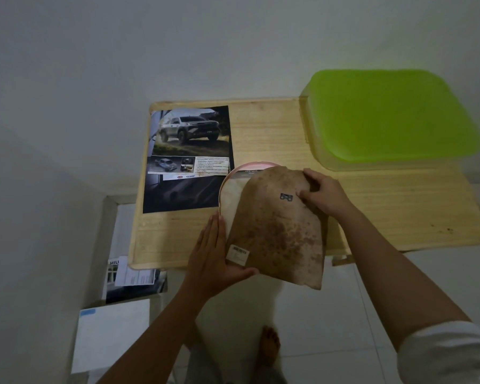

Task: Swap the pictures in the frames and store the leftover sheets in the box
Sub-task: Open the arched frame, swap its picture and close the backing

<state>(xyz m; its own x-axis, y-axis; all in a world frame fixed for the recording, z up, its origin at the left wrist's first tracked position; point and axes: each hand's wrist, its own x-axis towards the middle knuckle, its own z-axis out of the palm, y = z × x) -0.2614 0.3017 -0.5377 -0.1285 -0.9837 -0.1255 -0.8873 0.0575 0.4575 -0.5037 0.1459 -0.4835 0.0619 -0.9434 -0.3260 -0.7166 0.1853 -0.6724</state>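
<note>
A pink-rimmed picture frame (pixel 224 187) lies face down on the wooden table (pixel 385 203), near its front edge. Its stained brown backing board (pixel 277 234) is lifted and skewed over it, with a white barcode sticker at its lower left. My left hand (pixel 215 256) lies mostly flat along the board's left side, thumb under its lower edge. My right hand (pixel 322 194) grips the board's upper right corner with curled fingers. A printed truck picture sheet (pixel 189 151) lies flat on the table to the left of the frame.
A box with a bright green lid (pixel 394 115) stands at the table's back right. Brochures and papers (pixel 133 278) lie below the table's left front corner, on a white surface (pixel 108 336). A bare foot (pixel 270 345) stands on the tiled floor.
</note>
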